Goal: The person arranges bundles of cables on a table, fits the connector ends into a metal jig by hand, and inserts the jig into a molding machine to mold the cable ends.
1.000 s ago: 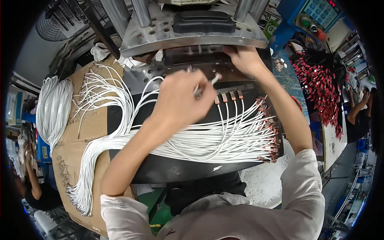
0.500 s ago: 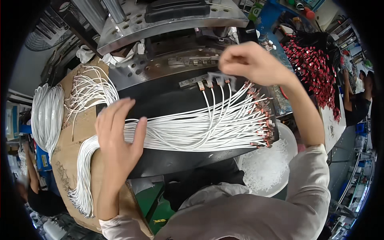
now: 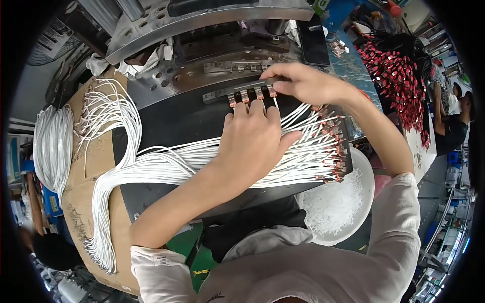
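A slim metal bar [image 3: 216, 96] lies on the black work surface, with several copper-coloured connectors [image 3: 245, 96] in a row along its front edge. White cables run from these connectors toward me. My left hand [image 3: 251, 136] rests over those cables, fingers stretched out with tips just below the connectors and thumb held apart. At the bar's right end, my right hand [image 3: 309, 85] pinches it between thumb and index finger. Under and beside my left hand lies a thick bundle of white cables [image 3: 166, 166], its connector ends [image 3: 333, 146] fanned out at the right.
A metal press [image 3: 212, 25] stands behind, with a second metal strip [image 3: 235, 66] on its base. Brown cardboard [image 3: 81, 202] and a coiled white cable hank [image 3: 53, 146] are at left. A white tub [image 3: 336, 202] of clear plastic pieces sits front right. Red-ended cables [image 3: 394, 76] lie farther right.
My left hand has moved right, from the left part of the bundle onto the cables by the connectors. My right hand has lowered to the bar's end. The view has shifted slightly.
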Demonstrator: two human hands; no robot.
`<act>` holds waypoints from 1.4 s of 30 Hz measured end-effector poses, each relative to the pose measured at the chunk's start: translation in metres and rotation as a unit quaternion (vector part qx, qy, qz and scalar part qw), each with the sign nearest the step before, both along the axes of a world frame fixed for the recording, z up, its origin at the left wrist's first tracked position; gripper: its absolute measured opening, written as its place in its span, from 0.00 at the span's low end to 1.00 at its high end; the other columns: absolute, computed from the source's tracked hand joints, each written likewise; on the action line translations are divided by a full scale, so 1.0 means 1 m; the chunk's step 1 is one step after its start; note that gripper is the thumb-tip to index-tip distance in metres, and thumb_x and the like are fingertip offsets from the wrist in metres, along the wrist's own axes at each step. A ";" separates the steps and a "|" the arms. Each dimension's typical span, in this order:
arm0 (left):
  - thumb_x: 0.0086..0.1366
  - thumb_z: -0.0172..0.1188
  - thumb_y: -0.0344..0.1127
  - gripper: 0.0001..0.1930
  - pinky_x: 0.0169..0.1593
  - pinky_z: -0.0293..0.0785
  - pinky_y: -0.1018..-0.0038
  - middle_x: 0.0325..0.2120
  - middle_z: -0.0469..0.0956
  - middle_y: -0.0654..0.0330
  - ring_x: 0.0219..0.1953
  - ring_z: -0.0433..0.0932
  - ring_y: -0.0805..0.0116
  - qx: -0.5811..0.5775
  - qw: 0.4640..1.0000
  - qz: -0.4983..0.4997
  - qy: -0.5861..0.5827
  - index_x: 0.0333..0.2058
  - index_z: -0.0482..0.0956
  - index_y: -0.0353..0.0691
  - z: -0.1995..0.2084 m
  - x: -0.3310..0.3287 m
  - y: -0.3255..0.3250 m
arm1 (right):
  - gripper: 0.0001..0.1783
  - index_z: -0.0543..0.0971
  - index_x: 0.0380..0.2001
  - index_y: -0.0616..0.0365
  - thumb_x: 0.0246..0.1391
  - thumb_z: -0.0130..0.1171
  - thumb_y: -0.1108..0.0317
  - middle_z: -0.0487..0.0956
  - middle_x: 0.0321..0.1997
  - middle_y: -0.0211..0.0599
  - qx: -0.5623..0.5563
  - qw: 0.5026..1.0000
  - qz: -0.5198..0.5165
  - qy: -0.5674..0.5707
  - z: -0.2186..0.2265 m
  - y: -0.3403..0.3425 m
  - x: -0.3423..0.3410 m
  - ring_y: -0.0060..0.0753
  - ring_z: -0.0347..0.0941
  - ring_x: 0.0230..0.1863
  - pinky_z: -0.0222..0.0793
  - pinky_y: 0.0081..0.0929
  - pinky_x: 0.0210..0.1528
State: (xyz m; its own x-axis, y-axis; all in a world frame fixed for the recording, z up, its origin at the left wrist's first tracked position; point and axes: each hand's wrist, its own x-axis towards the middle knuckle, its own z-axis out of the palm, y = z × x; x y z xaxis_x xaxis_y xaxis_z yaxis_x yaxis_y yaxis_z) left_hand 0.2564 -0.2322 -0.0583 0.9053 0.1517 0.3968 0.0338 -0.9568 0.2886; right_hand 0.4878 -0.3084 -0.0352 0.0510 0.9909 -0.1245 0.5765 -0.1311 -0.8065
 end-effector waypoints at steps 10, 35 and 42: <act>0.69 0.61 0.39 0.15 0.41 0.79 0.53 0.28 0.82 0.47 0.34 0.82 0.45 0.012 0.996 0.054 -0.076 0.28 0.81 0.32 0.002 0.059 0.100 | 0.18 0.79 0.56 0.62 0.68 0.58 0.63 0.83 0.48 0.48 0.215 0.948 -0.175 -0.158 -0.017 0.139 0.062 0.41 0.78 0.49 0.72 0.36 0.55; 0.55 0.76 0.45 0.25 0.35 0.72 0.73 0.41 0.85 0.55 0.36 0.80 0.67 -0.543 0.836 -0.076 -0.028 0.46 0.84 0.34 0.037 -0.089 0.013 | 0.30 0.70 0.66 0.66 0.64 0.66 0.68 0.78 0.56 0.48 0.010 0.955 0.194 0.223 0.024 -0.077 -0.078 0.42 0.77 0.50 0.76 0.35 0.46; 0.63 0.53 0.79 0.41 0.28 0.58 0.77 0.36 0.77 0.62 0.24 0.63 0.76 -0.824 0.548 0.132 0.054 0.41 0.72 0.38 -0.096 -0.251 -0.071 | 0.33 0.65 0.70 0.60 0.71 0.57 0.53 0.75 0.65 0.37 -0.162 0.835 -0.140 0.508 -0.131 -0.220 -0.177 0.30 0.74 0.59 0.74 0.30 0.51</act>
State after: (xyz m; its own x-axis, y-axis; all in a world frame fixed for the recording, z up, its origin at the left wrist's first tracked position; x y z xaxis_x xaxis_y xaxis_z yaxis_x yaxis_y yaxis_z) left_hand 0.0057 -0.3030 -0.1539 0.7704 0.3539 -0.5303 0.2109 0.6434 0.7359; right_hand 0.3111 -0.5283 -0.1658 -0.0197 0.8640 -0.5031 -0.4720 -0.4516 -0.7572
